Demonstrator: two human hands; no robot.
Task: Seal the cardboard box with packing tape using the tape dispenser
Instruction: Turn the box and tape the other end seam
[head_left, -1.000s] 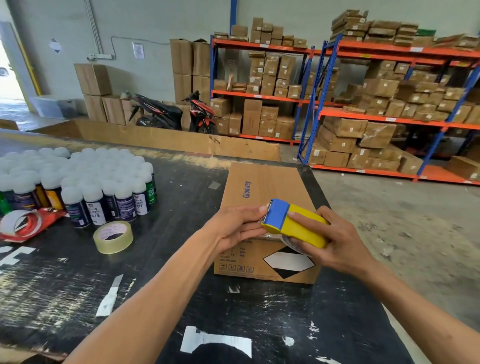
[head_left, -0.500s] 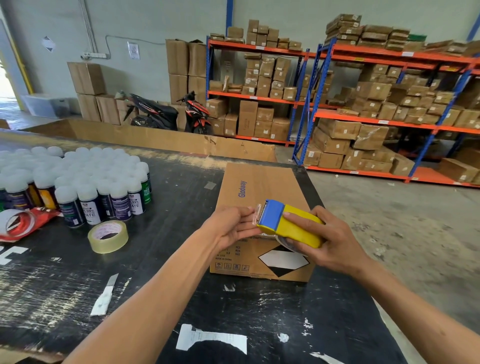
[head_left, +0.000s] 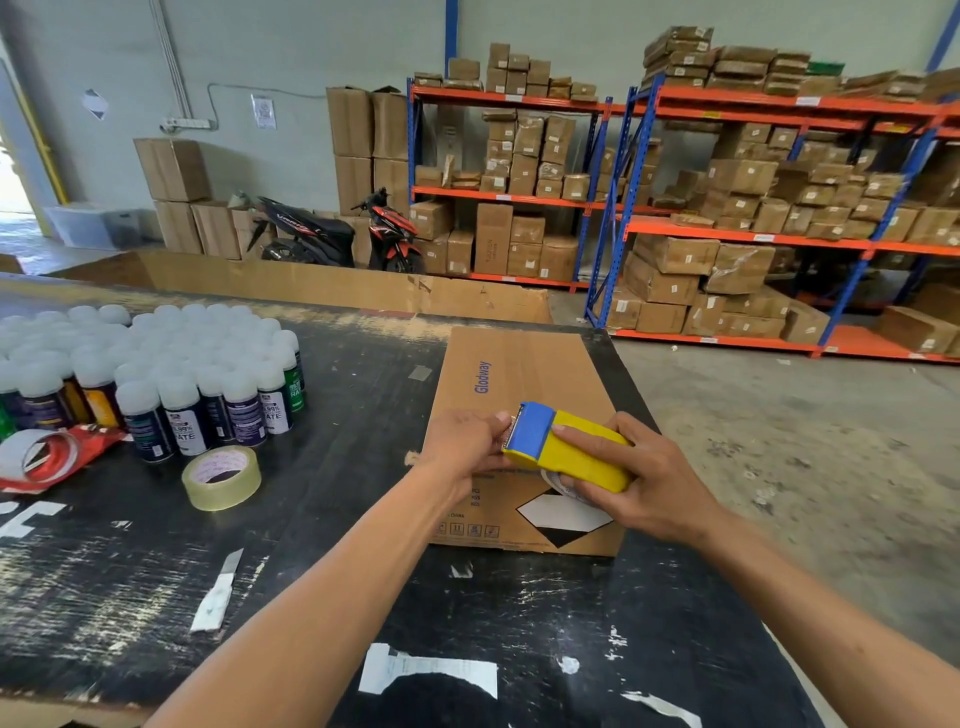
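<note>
A closed brown cardboard box (head_left: 524, 384) printed "Glodway" lies on the black table (head_left: 363, 545), its flaps down. Above its near end my right hand (head_left: 649, 483) grips a yellow tape dispenser (head_left: 566, 449) with a blue head, tilted toward the left. My left hand (head_left: 465, 441) is at the dispenser's blue front edge, fingertips pinched on the clear tape end there. The tape roll under the dispenser is mostly hidden by my right hand.
A spare roll of clear tape (head_left: 221, 478) lies left of the box. Several spray cans with white caps (head_left: 156, 374) fill the table's left side. A small knife (head_left: 218, 592) and a red wrapper (head_left: 47, 457) lie nearby. Shelves of cartons (head_left: 727, 208) stand behind.
The hands and dispenser have stayed over the box's near end. My left fingers have closed further onto the tape end at the blue head.
</note>
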